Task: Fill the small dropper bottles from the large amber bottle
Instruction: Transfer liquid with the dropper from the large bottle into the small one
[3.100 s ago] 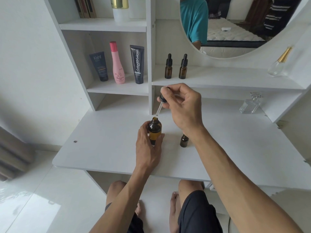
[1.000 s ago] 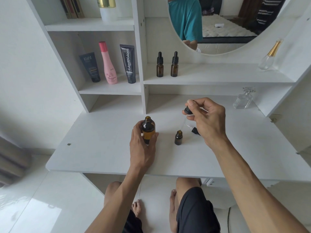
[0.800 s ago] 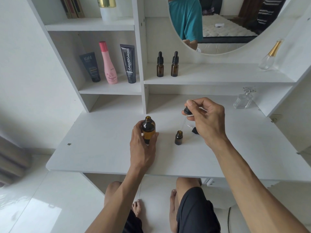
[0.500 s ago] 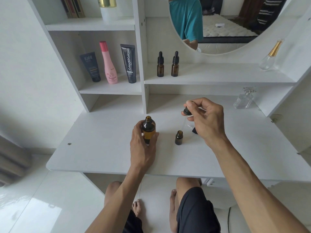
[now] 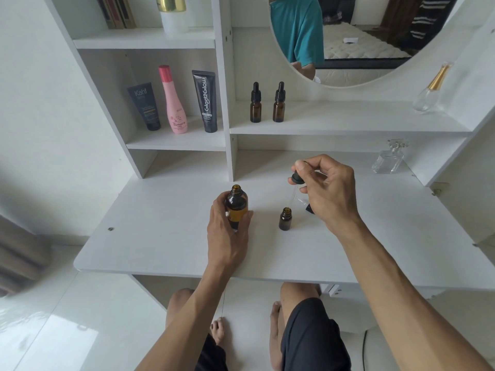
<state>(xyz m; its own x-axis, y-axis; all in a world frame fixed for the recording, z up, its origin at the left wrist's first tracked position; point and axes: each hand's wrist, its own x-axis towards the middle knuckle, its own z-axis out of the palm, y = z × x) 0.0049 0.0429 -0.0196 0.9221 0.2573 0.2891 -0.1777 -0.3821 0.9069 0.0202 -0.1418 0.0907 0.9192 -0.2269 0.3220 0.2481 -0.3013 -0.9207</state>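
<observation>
**Dropper held over open small bottle, left hand steadying large amber bottle**

Large amber bottle [image 5: 236, 203]: upright on the white surface [image 5: 160, 236], cap off, neck open, dark brown glass with an amber-lit lower half. Left hand [image 5: 227, 234] wraps it from the near side, fingers [image 5: 217, 210] curled round the left of the body and thumb on the right, a firm grip.

Small dropper bottle [image 5: 285, 219]: upright on the surface just right of the large bottle, apart from it, uncapped, mouth open, dark amber.

Right hand [image 5: 329, 194] is above and right of the small bottle. Its thumb and forefinger are pinched on the black bulb of a dropper [image 5: 296, 183]; the other fingers are loosely curled. The clear glass tube slants down toward the small bottle's mouth, tip above it and not inside. A dark cap piece [image 5: 309, 208] shows under the palm; can't tell whether it lies on the surface or is held.

Two more capped dropper bottles [image 5: 255, 107] stand side by side on the shelf below the mirror [image 5: 348, 36]. On the left shelf: a dark tube [image 5: 146, 105], a pink bottle [image 5: 172, 100] and a black tube [image 5: 206, 101]. A clear glass perfume bottle [image 5: 389, 158] stands at the back right.
</observation>
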